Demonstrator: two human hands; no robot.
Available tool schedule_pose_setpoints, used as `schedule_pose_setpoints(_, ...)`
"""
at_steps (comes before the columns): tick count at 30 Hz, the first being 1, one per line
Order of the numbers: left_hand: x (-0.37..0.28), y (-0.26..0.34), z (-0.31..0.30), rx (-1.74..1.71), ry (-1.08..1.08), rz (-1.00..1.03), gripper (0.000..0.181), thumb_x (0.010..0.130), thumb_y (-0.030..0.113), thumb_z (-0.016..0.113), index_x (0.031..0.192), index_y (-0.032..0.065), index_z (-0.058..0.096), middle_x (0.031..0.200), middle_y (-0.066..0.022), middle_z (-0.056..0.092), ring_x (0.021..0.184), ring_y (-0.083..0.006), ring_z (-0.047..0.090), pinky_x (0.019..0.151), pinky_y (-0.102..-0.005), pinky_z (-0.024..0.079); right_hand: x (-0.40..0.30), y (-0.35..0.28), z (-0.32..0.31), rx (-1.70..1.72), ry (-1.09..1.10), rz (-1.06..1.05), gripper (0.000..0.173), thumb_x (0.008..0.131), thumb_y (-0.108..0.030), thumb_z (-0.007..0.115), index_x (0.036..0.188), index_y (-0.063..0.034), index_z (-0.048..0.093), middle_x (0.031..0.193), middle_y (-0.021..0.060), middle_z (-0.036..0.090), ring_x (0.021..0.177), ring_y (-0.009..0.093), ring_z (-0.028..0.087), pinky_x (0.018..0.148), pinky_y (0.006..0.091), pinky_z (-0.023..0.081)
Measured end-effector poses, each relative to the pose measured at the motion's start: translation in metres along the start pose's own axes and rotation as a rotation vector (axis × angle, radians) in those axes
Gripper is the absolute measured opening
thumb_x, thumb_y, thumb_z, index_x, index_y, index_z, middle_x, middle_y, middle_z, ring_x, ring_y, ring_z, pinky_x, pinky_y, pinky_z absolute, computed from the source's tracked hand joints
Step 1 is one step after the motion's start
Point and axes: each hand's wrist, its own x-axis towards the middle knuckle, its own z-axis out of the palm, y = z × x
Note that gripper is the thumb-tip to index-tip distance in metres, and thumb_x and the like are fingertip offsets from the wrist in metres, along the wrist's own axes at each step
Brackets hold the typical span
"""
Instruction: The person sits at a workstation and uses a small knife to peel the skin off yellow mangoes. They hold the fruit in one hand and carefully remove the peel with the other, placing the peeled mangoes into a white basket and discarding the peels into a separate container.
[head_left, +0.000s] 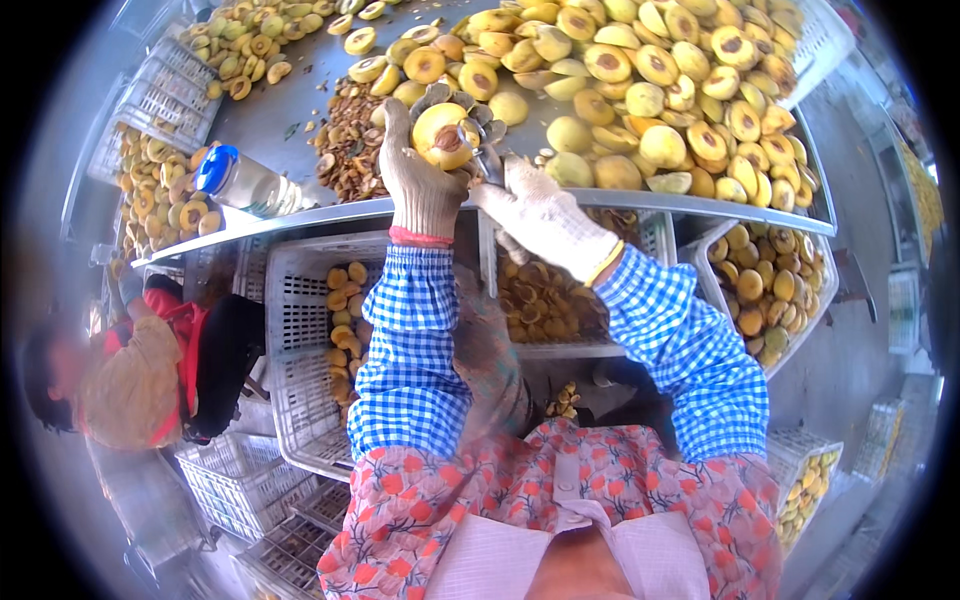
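Observation:
Held up in my gloved left hand (424, 169) is a yellow halved stone fruit (433, 127), its cut side and brown pit hollow facing me. The glove's fingertips are dark and soiled. My right hand (551, 214), also in a knit glove, grips a small metal pitting tool (489, 161) by its handle. The tool's curved loop end touches the fruit beside the brown hollow. Both hands are above the near edge of a metal table (300, 101). Behind the left hand lies a heap of brown pits and scraps (351, 139).
Many fruit halves (660, 82) cover the table's right side. A blue-lidded clear bottle (251, 184) lies at the near left. Below the table edge stand a white crate (300, 360), a scrap-filled crate (555, 349) and another fruit crate (701, 259). A person (139, 375) sits at left.

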Motion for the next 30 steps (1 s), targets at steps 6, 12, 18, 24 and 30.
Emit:
schedule_pose_setpoints(6, -0.041, 0.001, 0.043, -0.352, -0.001, -0.148, 0.050, 0.100, 0.045, 0.046, 0.112, -0.0011, 0.059, 0.103, -0.0147, 0.066, 0.090, -0.0288, 0.066, 0.079, -0.0409, 0.056, -0.029, 0.029, 0.019, -0.034, 0.208, -0.127, 0.036, 0.094, -0.033, 0.053, 0.114, -0.0043, 0.045, 0.071, 0.0144, 0.065, 0.056, 0.027, 0.066, 0.054, 0.0397, 0.054)
schedule_pose_setpoints(12, -0.064, 0.001, 0.059, -0.346, -0.091, -0.184, 0.047, 0.099, 0.040, 0.050, 0.107, -0.0038, 0.063, 0.098, -0.0136, 0.068, 0.086, -0.0263, 0.066, 0.078, -0.0361, 0.055, -0.080, 0.023, 0.012, 0.278, 0.095, -0.082, 0.032, 0.095, -0.022, 0.053, 0.119, -0.0018, 0.048, 0.073, 0.0111, 0.060, 0.051, 0.019, 0.059, 0.048, 0.0340, 0.049)
schedule_pose_setpoints(18, -0.090, 0.015, 0.070, -0.176, -0.309, -0.210, 0.049, 0.099, 0.041, 0.049, 0.107, -0.0053, 0.063, 0.098, -0.0170, 0.068, 0.085, -0.0290, 0.067, 0.074, -0.0388, 0.058, -0.106, 0.031, -0.012, 0.917, -0.347, 0.042, 0.017, 0.095, -0.019, 0.053, 0.086, -0.0103, 0.041, 0.059, -0.0025, 0.039, 0.038, 0.009, 0.036, 0.033, 0.0271, 0.030)
schedule_pose_setpoints(24, -0.081, 0.002, 0.062, 0.336, -0.274, -0.075, 0.055, 0.099, 0.040, 0.051, 0.129, -0.0055, 0.050, 0.114, -0.0145, 0.064, 0.097, -0.0239, 0.065, 0.081, -0.0313, 0.054, -0.124, 0.033, 0.000, 0.576, -0.012, 0.034, 0.020, 0.093, -0.023, 0.059, 0.095, -0.0101, 0.043, 0.067, 0.0012, 0.045, 0.042, 0.011, 0.041, 0.036, 0.0273, 0.032)
schedule_pose_setpoints(30, -0.101, -0.004, 0.085, 0.171, 0.002, -0.195, 0.055, 0.098, 0.043, 0.054, 0.123, -0.0061, 0.057, 0.109, -0.0129, 0.065, 0.090, -0.0193, 0.065, 0.079, -0.0284, 0.053, -0.131, 0.044, 0.000, 0.271, 0.077, -0.021, 0.015, 0.095, -0.021, 0.053, 0.095, -0.0076, 0.047, 0.067, 0.0027, 0.048, 0.045, 0.013, 0.046, 0.038, 0.0311, 0.038)
